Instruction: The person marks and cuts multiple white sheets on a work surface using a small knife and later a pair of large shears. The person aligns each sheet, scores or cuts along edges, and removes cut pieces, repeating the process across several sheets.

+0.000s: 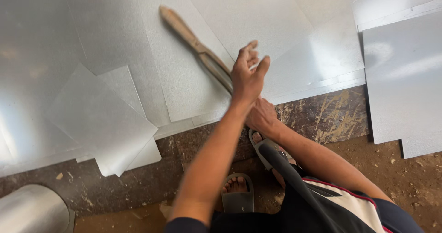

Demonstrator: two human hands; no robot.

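Long metal shears with brownish handles lie slanted on a large shiny metal sheet. My left hand is raised over their near end, fingers stretched out and holding nothing that I can see. My right hand lies just under the left wrist, at the sheet's near edge, with its knuckles up. Its fingers are hidden, so I cannot tell what it grips. The near tip of the shears disappears under my left hand.
Two loose square metal pieces lie stacked at the left, and another sheet at the right. A rolled metal cylinder sits at the bottom left. My sandalled feet stand on dirt beside a worn stone ledge.
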